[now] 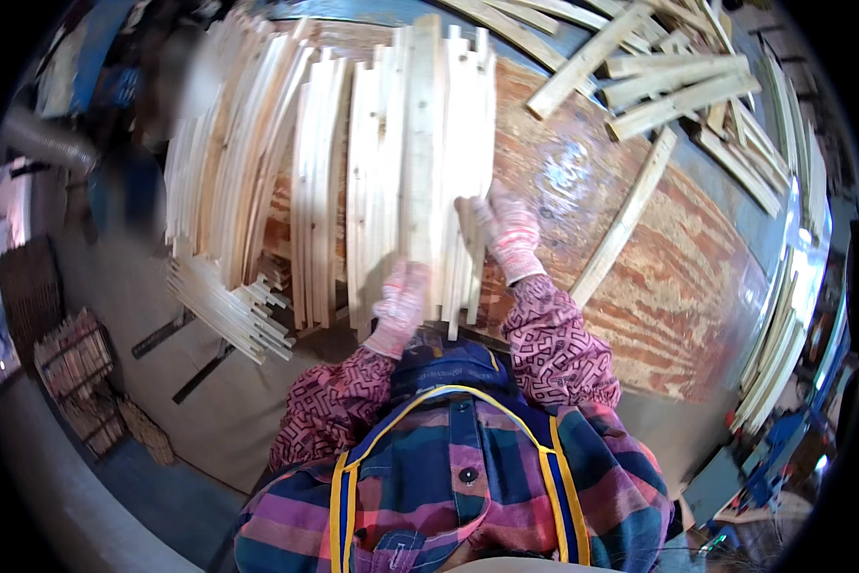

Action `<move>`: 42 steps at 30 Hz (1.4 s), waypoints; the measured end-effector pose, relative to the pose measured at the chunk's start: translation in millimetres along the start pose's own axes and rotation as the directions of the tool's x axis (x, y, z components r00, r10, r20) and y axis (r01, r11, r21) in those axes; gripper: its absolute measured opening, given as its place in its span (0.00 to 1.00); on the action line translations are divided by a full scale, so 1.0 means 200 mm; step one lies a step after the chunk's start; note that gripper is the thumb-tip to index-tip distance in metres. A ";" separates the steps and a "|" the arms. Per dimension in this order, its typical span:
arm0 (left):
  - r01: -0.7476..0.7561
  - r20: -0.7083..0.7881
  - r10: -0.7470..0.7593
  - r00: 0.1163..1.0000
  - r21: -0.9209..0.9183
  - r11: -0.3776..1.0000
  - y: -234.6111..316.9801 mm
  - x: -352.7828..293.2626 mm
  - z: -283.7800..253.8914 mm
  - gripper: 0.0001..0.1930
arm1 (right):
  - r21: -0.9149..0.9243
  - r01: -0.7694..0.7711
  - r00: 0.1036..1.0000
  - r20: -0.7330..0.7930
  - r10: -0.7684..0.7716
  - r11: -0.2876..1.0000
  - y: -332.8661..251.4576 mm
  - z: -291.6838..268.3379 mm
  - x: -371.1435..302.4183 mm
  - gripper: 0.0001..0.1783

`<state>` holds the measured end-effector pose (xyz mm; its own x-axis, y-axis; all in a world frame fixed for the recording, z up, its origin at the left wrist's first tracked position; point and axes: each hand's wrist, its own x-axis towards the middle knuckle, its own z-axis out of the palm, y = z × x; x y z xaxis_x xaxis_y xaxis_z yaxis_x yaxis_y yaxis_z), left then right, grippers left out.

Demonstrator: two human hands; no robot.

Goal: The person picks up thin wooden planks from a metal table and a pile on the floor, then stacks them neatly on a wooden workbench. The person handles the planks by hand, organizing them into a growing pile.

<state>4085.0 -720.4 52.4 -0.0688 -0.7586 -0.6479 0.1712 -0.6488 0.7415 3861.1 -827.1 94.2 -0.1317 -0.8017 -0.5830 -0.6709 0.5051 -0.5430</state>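
Note:
A bundle of pale wooden slats (377, 162) lies lengthwise in front of me on the table. On top of it rests a wider wooden board (422, 143). My left hand (401, 307), in a white and pink work glove, is closed at the near end of that board, its fingertips partly hidden. Against the right edge of the bundle is my right hand (512, 234), gloved alike, fingers stretched along the outermost slats and thumb apart. The near ends of the slats are uneven, a few sticking out toward my waist.
More slat stacks (229, 143) stand to the left, with shorter strips (234, 310) below them. One loose board (625, 220) lies slantwise on the worn plywood tabletop (668, 296). A jumbled heap of boards (683, 81) covers the far right. Bundled wood (76, 368) sits lower left.

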 end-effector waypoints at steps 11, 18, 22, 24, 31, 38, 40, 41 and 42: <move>-0.411 0.680 0.676 0.284 0.723 -0.555 0.94 0.18 -0.01 0.24 | 0.243 0.287 0.958 -0.057 -0.282 0.926 -0.17 -0.08 0.01 0.31; -0.240 0.448 0.585 0.676 0.884 -0.400 1.30 0.42 -0.36 0.12 | -0.498 0.714 0.296 -0.423 -0.856 0.493 -0.60 -0.23 0.10 0.28; -0.112 0.002 0.802 0.598 0.990 0.081 1.39 0.61 -0.86 0.17 | 0.062 0.589 0.661 -0.611 -0.436 0.806 -0.41 -0.29 0.27 0.30; -0.092 0.061 0.838 0.542 0.996 -0.013 1.38 0.67 -1.06 0.19 | 0.117 0.527 0.683 -0.648 -0.338 0.842 -0.18 -0.30 0.38 0.32; 0.462 -0.330 0.467 0.821 0.863 -0.203 1.30 0.87 -1.17 0.36 | 0.166 -0.041 0.581 -0.798 0.159 0.985 0.40 -0.54 0.61 0.38; 0.484 -0.221 0.762 0.609 0.864 -0.137 1.36 1.00 -0.99 0.43 | 0.193 -0.537 0.700 -0.441 0.562 0.821 -0.04 -0.79 0.96 0.54; 0.215 0.007 0.714 0.700 0.951 -0.221 1.40 0.99 -0.65 0.44 | 0.291 -0.062 0.743 -0.626 0.239 0.955 0.35 -0.73 1.00 0.40; 0.131 0.084 0.700 0.710 0.960 -0.248 1.38 0.94 -0.58 0.43 | 0.307 -0.024 0.879 -0.446 0.166 0.951 0.25 -0.74 0.89 0.34; -0.259 0.248 0.666 0.703 0.962 -0.084 1.31 0.90 -0.43 0.38 | 0.546 0.105 0.937 -0.334 0.101 0.831 0.21 -0.67 0.75 0.30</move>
<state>4201.9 -1021.9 115.0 -0.1779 -0.9806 0.0819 -0.9422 0.1938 0.2734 3714.9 -968.9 64.7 -0.4347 -0.8071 -0.3995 -0.1725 0.5100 -0.8427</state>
